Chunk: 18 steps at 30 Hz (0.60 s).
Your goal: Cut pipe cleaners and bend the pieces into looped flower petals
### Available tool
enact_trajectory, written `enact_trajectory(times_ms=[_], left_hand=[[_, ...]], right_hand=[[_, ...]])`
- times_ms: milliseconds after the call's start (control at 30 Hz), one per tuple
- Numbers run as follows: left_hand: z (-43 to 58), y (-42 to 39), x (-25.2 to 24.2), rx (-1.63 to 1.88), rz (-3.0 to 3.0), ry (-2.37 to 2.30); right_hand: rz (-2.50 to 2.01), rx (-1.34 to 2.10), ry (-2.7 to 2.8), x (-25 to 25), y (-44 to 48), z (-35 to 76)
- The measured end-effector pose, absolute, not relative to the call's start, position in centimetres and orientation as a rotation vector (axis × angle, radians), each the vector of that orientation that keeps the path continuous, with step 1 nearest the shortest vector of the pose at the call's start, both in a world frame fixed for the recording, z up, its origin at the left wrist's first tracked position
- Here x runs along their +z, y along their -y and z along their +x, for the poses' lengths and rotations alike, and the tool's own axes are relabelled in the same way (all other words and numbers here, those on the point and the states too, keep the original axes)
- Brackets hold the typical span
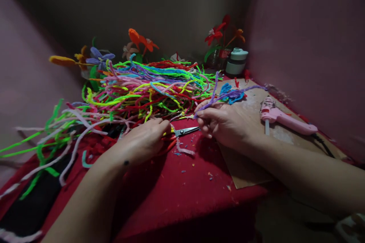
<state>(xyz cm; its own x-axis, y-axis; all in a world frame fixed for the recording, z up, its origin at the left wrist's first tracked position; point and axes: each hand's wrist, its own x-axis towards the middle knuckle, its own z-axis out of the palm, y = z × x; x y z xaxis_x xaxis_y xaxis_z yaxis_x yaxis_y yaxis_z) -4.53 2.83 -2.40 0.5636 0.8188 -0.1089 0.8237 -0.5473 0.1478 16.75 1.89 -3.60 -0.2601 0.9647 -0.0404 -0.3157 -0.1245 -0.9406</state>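
Observation:
My left hand [152, 134] is closed on a pair of scissors [185, 131] with yellow and red handles. Their metal blades point right, toward my other hand, and look nearly together. Between thumb and fingers, my right hand [219, 119] pinches purple pipe cleaners [213, 98]; one end sticks up and another reaches off to the right. Just past this hand, a blue looped pipe cleaner piece [228, 93] lies on the cardboard. Below the blades, a short pale pink pipe cleaner [185, 152] rests on the red cloth among small fuzz scraps.
A large heap of coloured pipe cleaners [154, 83] covers the back left. At right, a pink glue gun [288, 120] lies on a cardboard sheet [251, 171]. Pipe cleaner flowers [99, 59] and a pale green lidded jar [237, 61] stand behind. Red cloth [171, 197] covers the table.

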Motion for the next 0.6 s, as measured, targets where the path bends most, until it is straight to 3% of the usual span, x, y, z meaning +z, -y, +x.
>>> enact_trajectory(times_ms=[600], left_hand=[[-4.15,-3.06,-2.50,-0.174,2.758,-1.674]], right_hand=[[-0.939,1.504,0.906,-3.53,-3.04,17.25]])
